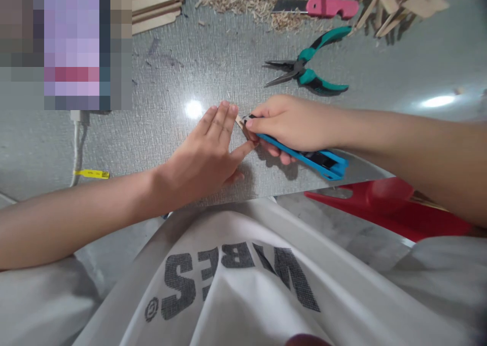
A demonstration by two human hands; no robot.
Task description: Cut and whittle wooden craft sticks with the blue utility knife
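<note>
My right hand is closed round a blue utility knife, whose handle sticks out to the right below my palm. The knife's tip meets a small wooden stick lying on the grey table. My left hand lies flat on the table with fingers stretched out together. Its fingertips press on the stick, most of which is hidden under them.
Teal-handled pliers lie behind my hands. A pink utility knife rests among wood shavings at the back. Flat wooden sticks are stacked back left, more scraps back right. A white cable with yellow tag lies left; something red sits below the table edge.
</note>
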